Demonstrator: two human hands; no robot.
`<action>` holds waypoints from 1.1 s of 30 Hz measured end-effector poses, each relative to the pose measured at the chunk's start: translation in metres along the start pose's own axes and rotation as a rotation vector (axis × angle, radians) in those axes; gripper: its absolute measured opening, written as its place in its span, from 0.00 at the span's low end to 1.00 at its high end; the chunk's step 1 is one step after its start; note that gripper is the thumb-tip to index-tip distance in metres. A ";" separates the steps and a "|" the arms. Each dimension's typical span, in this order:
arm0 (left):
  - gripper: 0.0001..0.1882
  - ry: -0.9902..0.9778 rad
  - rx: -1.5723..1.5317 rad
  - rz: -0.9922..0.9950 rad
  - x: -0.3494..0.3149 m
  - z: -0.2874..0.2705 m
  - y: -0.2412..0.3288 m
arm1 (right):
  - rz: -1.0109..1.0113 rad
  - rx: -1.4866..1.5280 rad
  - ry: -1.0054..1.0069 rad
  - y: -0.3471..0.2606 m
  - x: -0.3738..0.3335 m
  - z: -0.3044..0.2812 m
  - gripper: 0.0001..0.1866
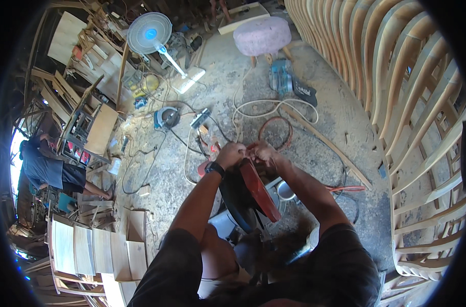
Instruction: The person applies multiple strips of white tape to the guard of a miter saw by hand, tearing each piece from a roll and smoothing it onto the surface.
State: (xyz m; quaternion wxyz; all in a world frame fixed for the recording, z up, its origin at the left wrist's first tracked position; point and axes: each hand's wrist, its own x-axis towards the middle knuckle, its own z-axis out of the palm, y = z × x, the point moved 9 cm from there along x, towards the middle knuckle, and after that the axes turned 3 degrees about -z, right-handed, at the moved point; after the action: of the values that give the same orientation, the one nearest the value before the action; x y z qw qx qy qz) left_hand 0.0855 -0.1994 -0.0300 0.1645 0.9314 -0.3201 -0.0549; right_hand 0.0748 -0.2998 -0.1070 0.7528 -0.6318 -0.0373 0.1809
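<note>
Close together in front of me, my left hand [231, 154] and my right hand [264, 153] meet at the far end of a long red piece [258, 188]. Both hands have curled fingers. Whatever small thing they pinch there is hidden between them. A dark, rounded, disc-like part [236, 198] lies beside the red piece, below my left wrist, which wears a black watch [215, 168]. Past my right wrist, a round metal cup-like object [285, 191] shows. Beyond my left hand lies a small corded tool [200, 118] with a silver body.
A circular saw [167, 118], tangled cords and hoses lie on the dusty floor. Farther off stand a fan [150, 33], a teal power tool [280, 77] and a pink round stool [262, 36]. Curved wooden ribs [386, 66] line the right. A person [51, 166] bends over at left.
</note>
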 end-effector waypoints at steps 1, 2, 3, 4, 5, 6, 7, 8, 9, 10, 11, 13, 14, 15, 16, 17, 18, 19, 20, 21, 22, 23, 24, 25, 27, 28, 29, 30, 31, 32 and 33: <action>0.23 0.053 0.004 -0.014 -0.005 -0.001 0.001 | 0.008 -0.011 0.013 -0.001 -0.005 0.002 0.15; 0.27 0.106 0.007 -0.028 -0.006 -0.007 -0.001 | 0.016 -0.022 0.025 -0.002 -0.009 0.005 0.16; 0.37 -0.071 -0.030 -0.149 0.007 0.008 0.007 | 0.028 0.000 0.066 0.011 -0.011 -0.012 0.16; 0.38 -0.032 0.048 -0.131 0.006 0.000 0.002 | 0.022 0.006 0.062 0.007 -0.011 -0.006 0.16; 0.40 0.007 0.128 -0.114 0.003 -0.006 -0.004 | 0.017 0.012 0.057 0.003 -0.010 0.000 0.15; 0.41 0.038 0.194 -0.094 0.001 -0.009 -0.001 | 0.024 0.016 0.061 0.005 -0.011 0.000 0.15; 0.44 0.035 0.148 -0.129 0.000 -0.011 -0.004 | 0.023 0.023 0.064 0.005 -0.011 0.000 0.15; 0.46 0.031 0.104 -0.165 -0.003 -0.014 -0.007 | 0.022 0.032 0.065 0.005 -0.011 0.001 0.15; 0.49 0.024 0.050 -0.199 -0.005 -0.014 -0.007 | 0.028 0.037 0.071 0.008 -0.012 0.000 0.15; 0.52 0.028 0.125 -0.249 -0.009 -0.014 -0.008 | 0.034 0.019 0.071 0.010 -0.012 -0.002 0.16; 0.56 0.031 0.201 -0.300 -0.015 -0.015 -0.009 | 0.040 0.001 0.071 0.013 -0.011 -0.002 0.16; 0.59 0.053 0.217 -0.385 -0.025 -0.022 -0.015 | 0.042 -0.022 0.041 0.015 -0.008 0.003 0.16; 0.60 0.069 0.146 -0.419 -0.031 -0.024 -0.019 | 0.049 -0.032 0.015 0.018 -0.007 0.007 0.15; 0.61 0.085 0.075 -0.451 -0.036 -0.026 -0.022 | 0.055 -0.042 -0.010 0.021 -0.004 0.011 0.15; 0.62 0.082 0.079 -0.481 -0.036 -0.024 -0.019 | 0.049 -0.056 -0.006 0.028 0.000 0.006 0.14; 0.62 0.076 0.081 -0.513 -0.036 -0.019 -0.016 | 0.047 -0.070 -0.003 0.037 0.005 0.003 0.13; 0.63 0.070 0.084 -0.549 -0.037 -0.015 -0.016 | 0.045 -0.083 -0.004 0.046 0.009 0.001 0.12; 0.63 0.067 0.127 -0.577 -0.045 -0.017 -0.037 | 0.034 -0.113 -0.034 0.042 0.016 0.019 0.11; 0.63 0.059 0.167 -0.608 -0.053 -0.017 -0.058 | 0.025 -0.142 -0.065 0.042 0.022 0.037 0.10; 0.63 0.045 0.205 -0.638 -0.063 -0.016 -0.077 | 0.021 -0.170 -0.093 0.045 0.027 0.054 0.09; 0.62 0.059 0.151 -0.583 -0.046 -0.004 -0.063 | -0.103 -0.341 -0.084 0.056 0.040 0.028 0.08; 0.62 0.085 0.059 -0.476 -0.007 0.010 -0.022 | -0.209 -0.560 -0.031 0.072 0.050 -0.043 0.08; 0.62 0.095 0.018 -0.454 -0.005 0.018 -0.022 | -0.368 -0.749 -0.075 0.073 0.046 -0.045 0.08; 0.51 0.038 0.089 -0.403 -0.001 0.016 -0.030 | -0.562 -0.925 -0.098 0.060 0.043 -0.033 0.08; 0.34 -0.136 0.312 -0.448 -0.057 -0.016 -0.116 | -1.136 -1.134 -0.213 -0.006 0.012 0.084 0.10; 0.32 -0.213 0.306 -0.408 -0.049 -0.006 -0.103 | -1.037 -0.947 -0.232 -0.005 0.016 0.061 0.10; 0.30 -0.287 0.256 -0.366 -0.036 0.008 -0.076 | -0.905 -0.778 -0.238 0.008 0.020 0.026 0.10; 0.28 -0.362 0.232 -0.381 -0.047 0.012 -0.072 | -0.847 -0.946 -0.270 0.013 0.015 0.039 0.09; 0.27 -0.368 0.206 -0.374 -0.042 0.010 -0.055 | -0.816 -0.991 -0.282 0.007 0.018 0.029 0.08; 0.25 -0.351 0.179 -0.370 -0.035 0.001 -0.041 | -0.790 -1.034 -0.296 -0.001 0.022 0.022 0.08; 0.22 -0.271 0.140 -0.349 -0.026 -0.003 -0.024 | -0.780 -0.943 -0.295 0.000 0.024 0.005 0.07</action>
State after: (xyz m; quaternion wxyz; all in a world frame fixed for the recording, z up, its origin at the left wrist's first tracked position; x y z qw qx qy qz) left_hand 0.0793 -0.1649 -0.0352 0.0431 0.9659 -0.1762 -0.1850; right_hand 0.0963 -0.2878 -0.1099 0.3907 -0.8043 -0.4441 -0.0576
